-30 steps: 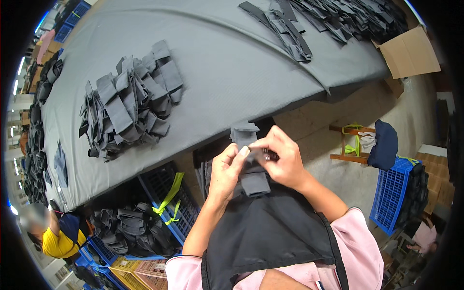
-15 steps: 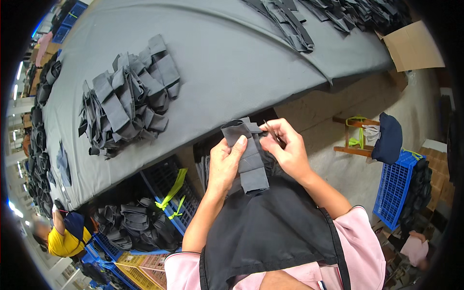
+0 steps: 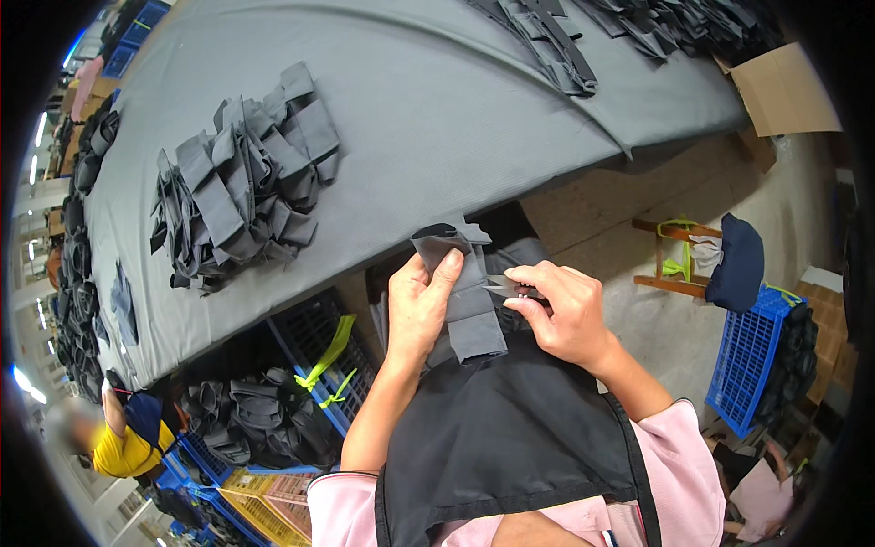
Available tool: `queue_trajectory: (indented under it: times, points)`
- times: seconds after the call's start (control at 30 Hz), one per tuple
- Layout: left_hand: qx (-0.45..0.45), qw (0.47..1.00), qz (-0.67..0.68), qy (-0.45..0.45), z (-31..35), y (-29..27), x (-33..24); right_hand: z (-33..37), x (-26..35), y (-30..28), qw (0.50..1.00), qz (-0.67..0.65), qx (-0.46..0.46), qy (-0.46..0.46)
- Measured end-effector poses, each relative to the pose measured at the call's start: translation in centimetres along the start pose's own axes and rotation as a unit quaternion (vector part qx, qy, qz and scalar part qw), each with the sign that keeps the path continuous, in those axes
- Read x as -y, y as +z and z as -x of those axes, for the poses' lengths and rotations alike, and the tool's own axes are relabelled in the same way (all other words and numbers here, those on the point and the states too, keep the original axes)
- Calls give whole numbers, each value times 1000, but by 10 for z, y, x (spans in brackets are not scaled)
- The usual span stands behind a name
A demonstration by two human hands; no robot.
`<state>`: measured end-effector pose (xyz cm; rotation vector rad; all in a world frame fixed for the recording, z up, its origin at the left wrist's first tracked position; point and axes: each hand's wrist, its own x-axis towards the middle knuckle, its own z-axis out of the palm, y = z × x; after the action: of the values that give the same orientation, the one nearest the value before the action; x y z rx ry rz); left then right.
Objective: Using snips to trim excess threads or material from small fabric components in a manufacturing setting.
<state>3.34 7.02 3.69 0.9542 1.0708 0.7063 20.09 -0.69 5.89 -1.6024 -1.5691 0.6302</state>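
Observation:
My left hand pinches a dark grey folded fabric strip, thumb on top, in front of my black apron. The strip hangs down from my fingers and its upper end folds over. Close to its right edge, my right hand is closed around small metal thread snips, whose blades point left and reach the strip's edge. Whether the blades touch the fabric or a thread I cannot tell. A heap of similar grey fabric strips lies on the covered table at the left.
The grey-covered table ends just beyond my hands. More dark pieces lie at its far right, near a cardboard box. Blue crates stand right, beside a wooden stool. Dark bundles fill crates at lower left; a person in yellow stands there.
My right hand has moved down and slightly right, and the snips' blades now point at the strip's edge. The strip's upper end has tilted a little; my left hand keeps its hold.

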Motion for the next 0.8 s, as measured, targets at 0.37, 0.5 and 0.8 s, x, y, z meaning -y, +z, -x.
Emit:
queue_trajectory:
  times: [0.37, 0.5, 0.8]
  points:
    - [-2, 998, -58, 13, -2, -5, 0, -3, 3, 6, 996, 70, -19, -42]
    - [1, 999, -43, -4, -3, -8, -2, -6, 3, 9, 999, 21, -9, -32]
    - [2, 998, -60, -4, -2, -13, 1, -18, 7, 5, 982, 126, 69, -122]
